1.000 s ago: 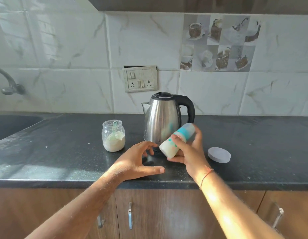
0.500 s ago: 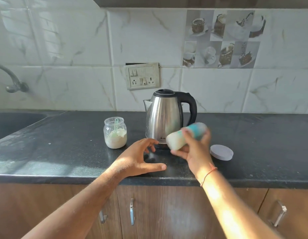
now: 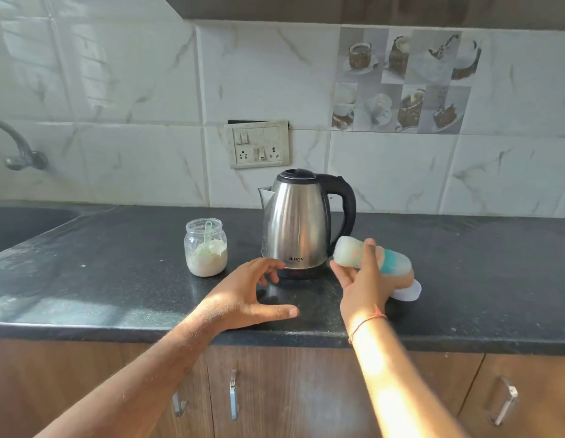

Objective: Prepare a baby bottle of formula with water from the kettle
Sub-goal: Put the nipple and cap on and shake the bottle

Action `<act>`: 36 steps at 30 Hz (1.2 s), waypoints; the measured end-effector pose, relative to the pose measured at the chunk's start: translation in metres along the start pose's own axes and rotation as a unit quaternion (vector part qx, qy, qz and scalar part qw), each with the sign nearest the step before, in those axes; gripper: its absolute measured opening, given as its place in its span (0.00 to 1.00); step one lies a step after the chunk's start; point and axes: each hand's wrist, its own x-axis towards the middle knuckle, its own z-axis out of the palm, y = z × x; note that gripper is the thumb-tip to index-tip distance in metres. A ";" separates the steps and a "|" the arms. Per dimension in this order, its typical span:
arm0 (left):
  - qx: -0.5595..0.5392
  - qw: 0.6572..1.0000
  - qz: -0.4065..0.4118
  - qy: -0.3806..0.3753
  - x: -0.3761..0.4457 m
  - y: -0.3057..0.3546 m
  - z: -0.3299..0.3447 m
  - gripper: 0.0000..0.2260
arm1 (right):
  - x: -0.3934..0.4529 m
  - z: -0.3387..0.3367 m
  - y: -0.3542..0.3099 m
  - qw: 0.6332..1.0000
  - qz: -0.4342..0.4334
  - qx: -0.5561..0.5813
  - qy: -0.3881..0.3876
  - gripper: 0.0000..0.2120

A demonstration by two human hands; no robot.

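Note:
My right hand (image 3: pixel 365 281) grips a baby bottle (image 3: pixel 350 255) with a teal collar and a clear cap, lying almost sideways in the air and blurred, its milky base pointing left. It is just right of the steel kettle (image 3: pixel 298 224), which stands lid closed, black handle to the right. My left hand (image 3: pixel 243 295) rests open on the black counter (image 3: pixel 116 279) in front of the kettle, fingers spread, holding nothing. A glass jar of white formula powder (image 3: pixel 206 248) with a green scoop inside stands uncovered to the left of the kettle.
A white round lid (image 3: pixel 409 292) lies on the counter behind my right hand, partly hidden. A sink (image 3: pixel 18 226) and tap (image 3: pixel 18 150) are at far left. A switch-and-socket plate (image 3: pixel 259 143) is on the tiled wall. Wooden cabinet doors run below the counter edge.
The bottle has swung in my right hand from steeply tilted with base down-left to nearly horizontal, and it has shifted right. My left hand has stayed on the counter.

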 end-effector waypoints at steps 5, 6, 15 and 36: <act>-0.006 1.000 0.004 0.005 0.000 0.000 0.000 0.43 | -0.013 0.006 0.005 0.983 0.023 -0.152 -0.100 0.35; -0.003 1.000 0.003 0.002 0.000 0.001 -0.001 0.43 | -0.007 0.002 0.003 0.997 -0.002 -0.062 -0.039 0.36; -0.009 1.000 0.008 0.007 0.000 0.000 0.001 0.42 | 0.000 -0.001 0.002 1.000 -0.008 -0.019 0.000 0.34; -0.018 1.000 0.009 0.019 0.001 0.002 0.000 0.37 | -0.009 0.000 0.006 0.958 0.059 -0.221 -0.172 0.33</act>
